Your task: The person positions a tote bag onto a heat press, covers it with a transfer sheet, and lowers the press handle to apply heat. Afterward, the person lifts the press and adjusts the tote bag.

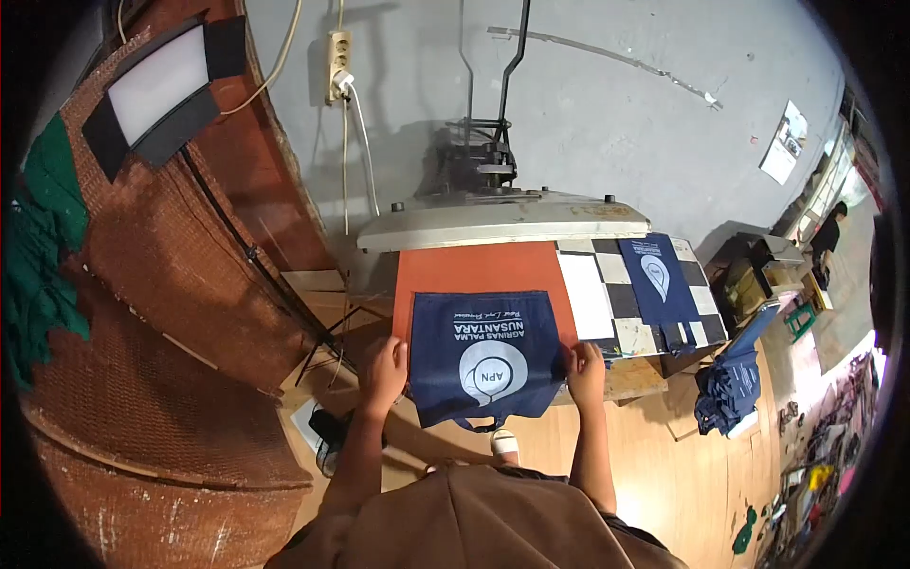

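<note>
Navy bag (485,353): on red pad (474,268), handles (464,423) toward me | my left hand (384,374), right hand (587,373): fingers half-curled at opposite side edges, pinching or merely touching, cannot tell | spread presumably keeps bag square, flat.

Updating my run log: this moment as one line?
left hand: at bag edge; right hand: at opposite edge; bag: print up, over orange pad

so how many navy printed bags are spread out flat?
2. One navy bag over the orange-red pad, between the left hand and right hand; another navy bag on the checkered board to its right. Bunched navy cloth farther right isn't counted; more may be hidden there.
</note>
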`<action>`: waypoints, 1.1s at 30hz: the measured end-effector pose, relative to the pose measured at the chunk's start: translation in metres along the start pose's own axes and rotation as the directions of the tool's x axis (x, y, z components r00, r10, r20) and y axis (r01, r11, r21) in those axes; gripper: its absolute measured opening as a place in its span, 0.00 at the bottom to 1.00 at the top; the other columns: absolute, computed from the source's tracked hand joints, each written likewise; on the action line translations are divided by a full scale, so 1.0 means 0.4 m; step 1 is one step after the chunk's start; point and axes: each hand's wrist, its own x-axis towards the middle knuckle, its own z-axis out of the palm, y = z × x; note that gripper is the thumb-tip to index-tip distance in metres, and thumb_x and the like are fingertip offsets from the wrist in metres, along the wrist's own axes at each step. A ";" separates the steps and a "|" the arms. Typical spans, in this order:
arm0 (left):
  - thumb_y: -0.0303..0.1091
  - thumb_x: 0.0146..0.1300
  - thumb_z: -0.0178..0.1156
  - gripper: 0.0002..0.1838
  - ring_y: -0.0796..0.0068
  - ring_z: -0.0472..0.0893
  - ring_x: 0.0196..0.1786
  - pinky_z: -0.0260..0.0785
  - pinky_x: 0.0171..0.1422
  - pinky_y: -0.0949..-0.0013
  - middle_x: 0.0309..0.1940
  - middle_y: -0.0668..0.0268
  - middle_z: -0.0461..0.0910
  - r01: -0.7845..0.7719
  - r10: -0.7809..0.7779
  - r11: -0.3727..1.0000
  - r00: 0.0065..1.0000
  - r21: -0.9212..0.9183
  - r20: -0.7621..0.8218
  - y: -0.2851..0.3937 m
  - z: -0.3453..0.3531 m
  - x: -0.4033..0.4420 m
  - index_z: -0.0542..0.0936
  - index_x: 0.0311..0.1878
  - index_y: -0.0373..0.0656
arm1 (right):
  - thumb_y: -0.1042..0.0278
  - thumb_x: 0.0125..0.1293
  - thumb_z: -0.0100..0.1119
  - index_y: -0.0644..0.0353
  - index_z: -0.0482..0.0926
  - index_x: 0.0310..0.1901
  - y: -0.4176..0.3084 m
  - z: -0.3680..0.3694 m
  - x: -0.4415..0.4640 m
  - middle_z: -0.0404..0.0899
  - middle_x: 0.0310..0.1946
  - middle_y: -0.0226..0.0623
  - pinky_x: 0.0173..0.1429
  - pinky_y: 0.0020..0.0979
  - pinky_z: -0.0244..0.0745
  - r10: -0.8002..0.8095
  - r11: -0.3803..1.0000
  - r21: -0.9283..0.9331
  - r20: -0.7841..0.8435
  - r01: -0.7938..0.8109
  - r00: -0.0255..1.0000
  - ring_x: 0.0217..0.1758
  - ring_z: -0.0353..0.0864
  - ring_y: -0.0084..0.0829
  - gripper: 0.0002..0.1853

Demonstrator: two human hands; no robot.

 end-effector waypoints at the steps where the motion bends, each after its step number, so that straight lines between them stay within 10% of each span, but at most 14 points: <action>1: 0.38 0.70 0.55 0.10 0.49 0.79 0.44 0.71 0.48 0.53 0.37 0.55 0.79 -0.008 0.008 1.000 1.000 -0.007 0.005 -0.008 -0.007 -0.023 0.80 0.42 0.43 | 0.77 0.65 0.57 0.66 0.78 0.43 0.001 -0.005 -0.026 0.76 0.33 0.46 0.40 0.39 0.73 0.005 1.000 -0.007 -0.007 -0.005 1.000 0.35 0.77 0.44 0.06; 15: 0.38 0.62 0.64 0.10 0.54 0.78 0.43 0.70 0.49 0.54 0.35 0.61 0.79 -0.035 0.027 0.997 0.994 -0.075 -0.105 0.040 0.019 -0.140 0.79 0.41 0.44 | 0.66 0.63 0.63 0.58 0.75 0.43 -0.083 0.030 -0.131 0.75 0.44 0.42 0.53 0.47 0.65 0.247 0.933 -0.237 -0.120 -0.269 0.962 0.52 0.74 0.46 0.10; 23: 0.32 0.59 0.69 0.17 0.69 0.81 0.30 0.72 0.36 0.66 0.26 0.64 0.80 0.120 -0.182 0.875 0.979 -0.468 -0.088 0.020 0.029 -0.073 0.74 0.50 0.46 | 0.72 0.59 0.68 0.59 0.78 0.39 -0.010 0.044 -0.014 0.78 0.25 0.36 0.35 0.30 0.71 0.266 0.876 0.406 0.044 -0.260 0.963 0.27 0.77 0.26 0.09; 33: 0.23 0.59 0.67 0.19 0.69 0.81 0.35 0.71 0.39 0.68 0.34 0.61 0.80 0.085 -0.161 0.876 0.979 -0.475 -0.121 -0.042 0.133 0.077 0.74 0.51 0.44 | 0.69 0.60 0.68 0.58 0.77 0.44 0.028 0.153 0.159 0.84 0.30 0.36 0.43 0.33 0.75 0.283 0.945 0.145 0.089 -0.294 0.955 0.34 0.84 0.34 0.12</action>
